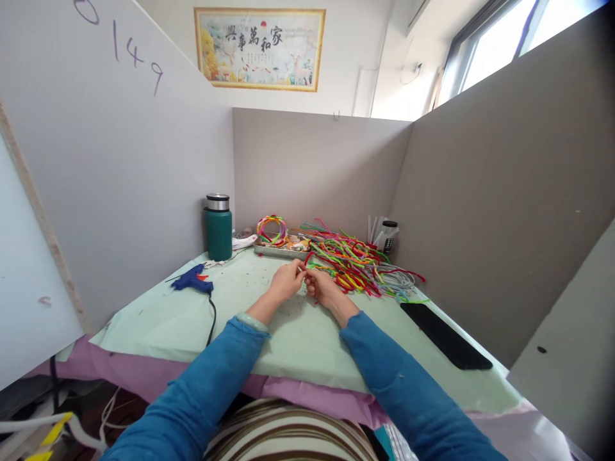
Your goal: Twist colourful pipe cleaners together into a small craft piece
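My left hand [287, 280] and my right hand [321, 285] meet over the middle of the table, fingertips nearly touching. Both are closed in a pinch on a thin red cord [309, 258], whose loose end sticks up between them. Its lower part is hidden by my fingers. Just behind and to the right of my right hand lies a heap of colourful fuzzy cords [353, 256]. A metal tray [276, 251] with small pieces and a ring of coloured cords [271, 229] stands behind my left hand.
A blue glue gun [193, 279] with a black cable lies left, near a green bottle [219, 234]. A black flat object [446, 336] lies at the right edge. A black-lidded jar [388, 235] stands at the back right. Grey panels [317, 166] enclose the table.
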`<state>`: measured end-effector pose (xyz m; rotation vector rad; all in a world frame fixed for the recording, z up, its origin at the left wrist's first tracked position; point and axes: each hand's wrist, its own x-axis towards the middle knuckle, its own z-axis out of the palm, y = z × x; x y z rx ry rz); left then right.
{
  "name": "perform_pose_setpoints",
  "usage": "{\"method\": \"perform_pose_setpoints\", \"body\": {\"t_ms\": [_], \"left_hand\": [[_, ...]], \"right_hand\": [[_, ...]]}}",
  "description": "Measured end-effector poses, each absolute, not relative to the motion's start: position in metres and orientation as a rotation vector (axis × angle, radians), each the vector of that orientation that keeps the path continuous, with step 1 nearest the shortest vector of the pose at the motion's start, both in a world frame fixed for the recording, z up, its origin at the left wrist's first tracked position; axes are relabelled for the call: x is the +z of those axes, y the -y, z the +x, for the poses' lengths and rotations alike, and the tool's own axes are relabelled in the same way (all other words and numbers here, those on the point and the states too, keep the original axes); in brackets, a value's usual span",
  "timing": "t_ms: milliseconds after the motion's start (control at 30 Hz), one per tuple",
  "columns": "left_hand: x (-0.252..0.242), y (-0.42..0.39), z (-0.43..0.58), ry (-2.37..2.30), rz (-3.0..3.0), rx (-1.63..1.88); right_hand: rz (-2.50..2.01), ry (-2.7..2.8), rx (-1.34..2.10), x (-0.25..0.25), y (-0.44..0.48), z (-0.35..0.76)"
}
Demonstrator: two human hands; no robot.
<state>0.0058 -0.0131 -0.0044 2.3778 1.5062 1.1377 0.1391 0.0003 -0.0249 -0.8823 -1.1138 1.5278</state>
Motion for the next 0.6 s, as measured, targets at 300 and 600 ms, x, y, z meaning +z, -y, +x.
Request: {"method": "perform_pose_setpoints", "body": {"t_ms": [300,600], "left_hand": [[-0.0089,0.0083,0.0038,-1.496,2.415,1.097],[-0.0119,0.0044,0.0036,-1.487,2.432,1.170]], "right_hand": [[-0.957,1.217,1.413,-0.0353,-0.0105,0.1384],[-0.911,1.168,1.458,-0.0263,-0.0032,0.1366]]}}
